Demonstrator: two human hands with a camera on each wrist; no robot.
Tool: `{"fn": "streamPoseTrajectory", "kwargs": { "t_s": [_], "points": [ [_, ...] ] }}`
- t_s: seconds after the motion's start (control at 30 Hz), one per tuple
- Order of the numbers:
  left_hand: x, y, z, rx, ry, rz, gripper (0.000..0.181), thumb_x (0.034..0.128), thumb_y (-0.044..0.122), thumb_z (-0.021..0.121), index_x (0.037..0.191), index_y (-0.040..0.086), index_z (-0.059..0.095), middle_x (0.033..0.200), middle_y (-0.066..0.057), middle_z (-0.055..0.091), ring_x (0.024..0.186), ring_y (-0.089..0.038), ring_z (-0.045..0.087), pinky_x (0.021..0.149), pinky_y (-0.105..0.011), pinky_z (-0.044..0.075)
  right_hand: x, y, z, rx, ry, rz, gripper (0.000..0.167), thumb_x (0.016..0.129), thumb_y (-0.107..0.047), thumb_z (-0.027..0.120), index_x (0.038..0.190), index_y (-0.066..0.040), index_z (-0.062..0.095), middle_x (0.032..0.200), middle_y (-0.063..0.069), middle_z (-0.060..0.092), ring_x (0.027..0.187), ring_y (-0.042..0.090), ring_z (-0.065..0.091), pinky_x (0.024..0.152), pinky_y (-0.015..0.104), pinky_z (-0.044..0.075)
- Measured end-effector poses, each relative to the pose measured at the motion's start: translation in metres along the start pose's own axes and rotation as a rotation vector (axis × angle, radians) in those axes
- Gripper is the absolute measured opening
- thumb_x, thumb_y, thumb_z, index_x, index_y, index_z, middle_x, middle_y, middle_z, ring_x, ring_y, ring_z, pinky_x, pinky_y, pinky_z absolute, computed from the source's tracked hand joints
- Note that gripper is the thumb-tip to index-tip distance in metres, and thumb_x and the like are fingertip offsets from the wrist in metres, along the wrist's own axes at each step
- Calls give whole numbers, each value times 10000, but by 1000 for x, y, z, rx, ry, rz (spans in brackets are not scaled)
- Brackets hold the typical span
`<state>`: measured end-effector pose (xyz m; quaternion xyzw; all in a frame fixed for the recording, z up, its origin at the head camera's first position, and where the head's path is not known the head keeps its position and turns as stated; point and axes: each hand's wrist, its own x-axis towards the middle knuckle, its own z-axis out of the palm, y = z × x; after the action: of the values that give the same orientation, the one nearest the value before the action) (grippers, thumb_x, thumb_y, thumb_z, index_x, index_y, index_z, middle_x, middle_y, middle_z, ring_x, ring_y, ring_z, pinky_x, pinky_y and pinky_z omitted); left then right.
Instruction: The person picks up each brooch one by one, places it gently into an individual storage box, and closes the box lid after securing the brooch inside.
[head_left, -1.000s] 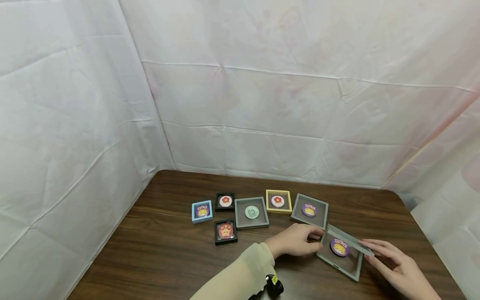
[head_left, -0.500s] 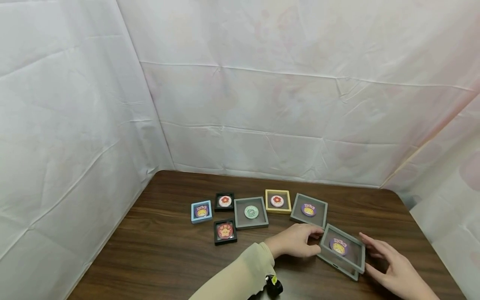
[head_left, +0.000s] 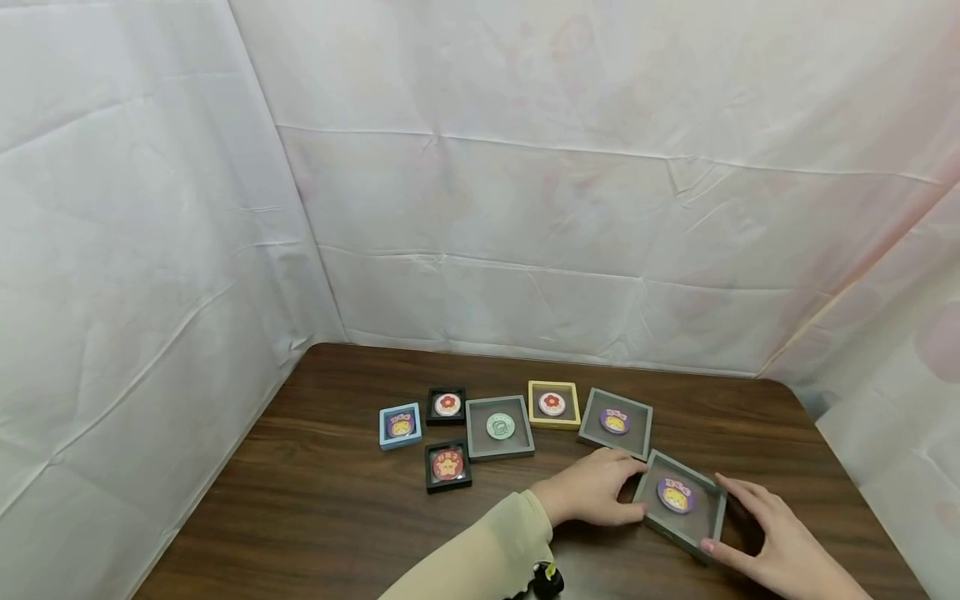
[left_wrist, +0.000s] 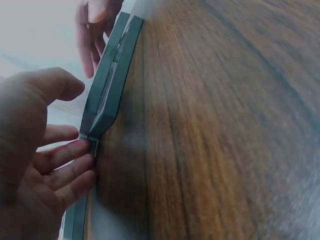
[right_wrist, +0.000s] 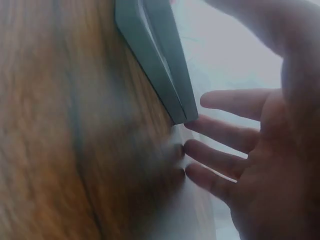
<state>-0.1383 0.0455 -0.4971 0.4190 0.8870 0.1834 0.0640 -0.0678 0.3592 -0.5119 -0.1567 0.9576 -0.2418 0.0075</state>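
Note:
A grey square display case (head_left: 693, 523) lies at the right of the table, with a purple and yellow round badge (head_left: 675, 495) inside. Its two frame halves lie almost together; a narrow gap shows between them in the left wrist view (left_wrist: 107, 85). My left hand (head_left: 596, 487) is at the case's left corner, its relaxed fingers (left_wrist: 75, 172) touching the edge and the thumb apart. Around the right corner my right hand (head_left: 780, 537) spreads nearly straight fingers (right_wrist: 220, 132); a fingertip touches the corner and the thumb lies by the front edge.
A second grey case (head_left: 637, 418) stands just behind, close to the first. Further left are a yellow case (head_left: 573, 408), a grey case with a green badge (head_left: 527, 437), two black cases (head_left: 429, 473) and a blue case (head_left: 384, 437). White cloth (head_left: 480, 208) hangs around the wooden table (head_left: 315, 517).
The case's clear lid has swung down from raised to almost flat over the badge. My right hand has let go of the lid, its thumb moving in toward the front edge; my left hand stays put.

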Motion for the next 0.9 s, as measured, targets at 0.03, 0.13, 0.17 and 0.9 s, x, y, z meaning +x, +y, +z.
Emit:
{"fn": "streamPoseTrajectory", "kwargs": {
  "t_s": [0.03,0.13,0.17,0.9],
  "points": [
    [0,0,0,11,3,-3,616,1057,457,657,1579,137,588,1570,25,582,1452,-84,513,1194,-182,340,0,1,1,-4,2,-9,991,870,-496,919,1599,14,482,1480,338,521,1275,611,519,832,808,490],
    [0,0,1,36,9,-4,617,1067,480,652,1579,142,586,1565,26,586,1441,-79,524,1192,-185,348,0,0,3,-7,8,-32,1019,833,-465,952,1596,19,481,1480,350,512,1289,596,490,842,826,469],
    [-1,0,1,40,11,-3,618,1067,480,656,1578,140,587,1563,24,588,1438,-80,527,1190,-188,351,0,0,4,-7,9,-36,1025,827,-454,958,1599,18,477,1480,355,511,1290,596,483,841,830,464],
    [-1,-3,4,25,-7,11,680,1083,491,605,1663,156,488,1602,47,554,1472,-71,475,1216,-194,295,-3,14,7,-9,-4,-20,1037,822,-490,954,1607,-7,480,1494,341,514,1305,580,482,848,815,470]
  ]
}}
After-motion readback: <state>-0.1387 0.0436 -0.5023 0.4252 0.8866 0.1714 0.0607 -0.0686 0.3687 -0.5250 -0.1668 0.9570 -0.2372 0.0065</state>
